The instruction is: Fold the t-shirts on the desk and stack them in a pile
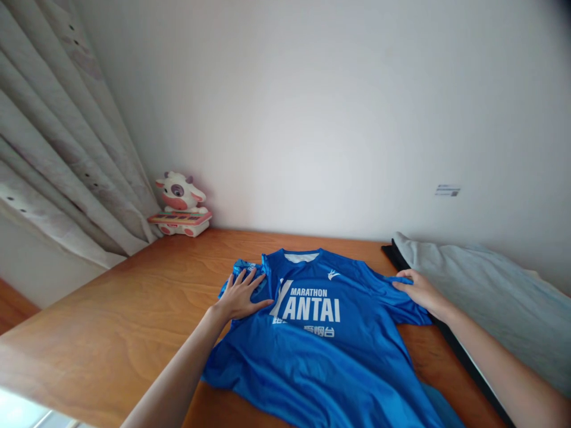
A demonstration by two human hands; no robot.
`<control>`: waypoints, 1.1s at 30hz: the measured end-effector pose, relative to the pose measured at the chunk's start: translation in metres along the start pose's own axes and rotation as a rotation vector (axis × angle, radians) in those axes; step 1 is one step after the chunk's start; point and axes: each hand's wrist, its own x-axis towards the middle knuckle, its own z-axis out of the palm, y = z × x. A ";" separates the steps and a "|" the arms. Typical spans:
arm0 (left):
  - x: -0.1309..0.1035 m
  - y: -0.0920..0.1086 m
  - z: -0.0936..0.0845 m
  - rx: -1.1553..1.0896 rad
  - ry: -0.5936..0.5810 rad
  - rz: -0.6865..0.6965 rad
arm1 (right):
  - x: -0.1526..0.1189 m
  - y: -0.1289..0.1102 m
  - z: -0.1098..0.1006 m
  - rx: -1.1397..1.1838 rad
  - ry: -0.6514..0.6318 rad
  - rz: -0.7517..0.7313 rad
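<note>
A blue T-shirt [312, 351] with white lettering lies front side up on the wooden table, its collar toward the wall. The sleeve on the left is bunched, and loose creases run across the lower body. My left hand [243, 294] rests on the shirt near that bunched sleeve, palm down with its fingers spread. At the right sleeve, my right hand [414, 288] pinches the upper edge of the fabric between thumb and fingers.
Grey and black folded cloth [491, 297] lies along the table's right side. A toy cow with a keyboard [181, 205] stands at the back left, beside a pale curtain [57, 131]. Behind the wooden table [134, 303] rises a white wall.
</note>
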 end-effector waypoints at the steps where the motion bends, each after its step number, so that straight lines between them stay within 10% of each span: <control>1: 0.001 0.001 0.001 0.000 0.000 0.001 | -0.002 0.000 -0.006 -0.008 0.023 -0.026; 7: 0.004 -0.006 -0.001 0.014 0.003 -0.124 | -0.017 0.027 -0.044 -0.341 0.219 -0.244; 13: 0.015 0.010 -0.018 0.062 0.139 -0.146 | -0.031 0.033 -0.029 -0.604 0.275 -0.191; 22: 0.076 0.090 0.000 -0.051 -0.002 -0.029 | -0.027 -0.079 0.041 -0.491 -0.326 -0.322; 27: 0.100 0.086 0.013 -0.054 -0.046 -0.099 | -0.011 -0.092 0.072 -0.466 -0.492 -0.040; 33: 0.113 0.070 0.028 -0.083 0.110 -0.069 | -0.005 -0.087 0.095 -0.437 -0.376 -0.046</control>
